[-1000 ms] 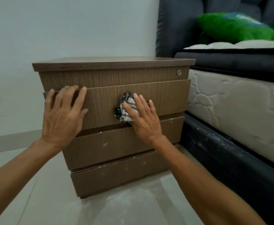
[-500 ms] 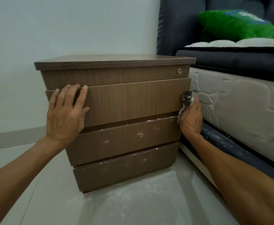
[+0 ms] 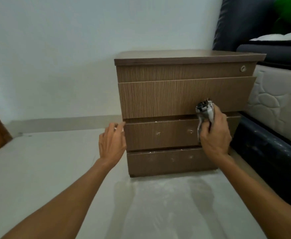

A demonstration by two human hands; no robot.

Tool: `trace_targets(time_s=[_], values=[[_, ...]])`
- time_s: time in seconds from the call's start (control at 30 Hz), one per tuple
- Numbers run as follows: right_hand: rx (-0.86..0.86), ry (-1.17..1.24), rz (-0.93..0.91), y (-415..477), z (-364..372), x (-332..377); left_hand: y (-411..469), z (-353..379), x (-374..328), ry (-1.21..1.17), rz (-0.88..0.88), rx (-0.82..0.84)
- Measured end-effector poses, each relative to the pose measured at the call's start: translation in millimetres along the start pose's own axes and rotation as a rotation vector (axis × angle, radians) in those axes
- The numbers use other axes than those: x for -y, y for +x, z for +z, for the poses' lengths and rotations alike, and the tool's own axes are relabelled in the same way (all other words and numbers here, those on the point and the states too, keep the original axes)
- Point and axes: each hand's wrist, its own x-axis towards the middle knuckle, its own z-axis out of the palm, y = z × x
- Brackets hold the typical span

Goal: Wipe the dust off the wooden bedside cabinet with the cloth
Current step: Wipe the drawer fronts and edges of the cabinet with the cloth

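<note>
The fingers (image 3: 208, 125) of the right hand (image 3: 214, 133) are curled tight around a bunched grey-and-white cloth (image 3: 203, 110), whose crumpled top pokes out above the knuckles and presses against the lower right part of the second drawer front (image 3: 167, 99). The left hand (image 3: 112, 144) is loosely spread and holds nothing, its fingertips just at the left edge of the third drawer (image 3: 158, 133), which carries pale dusty specks. The wooden bedside cabinet (image 3: 184, 109) stands on the pale floor (image 3: 55, 169), its right side close against a quilted mattress (image 3: 276, 104) and dark bed frame (image 3: 270, 152).
</note>
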Motion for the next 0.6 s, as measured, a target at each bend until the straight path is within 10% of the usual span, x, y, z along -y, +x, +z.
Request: trace_targets(time_s=[0.6], values=[[0.197, -0.008, -0.401, -28.6, 35.3, 93.0, 0.5, -17.6, -13.2, -0.150, -0.080, 0.071]])
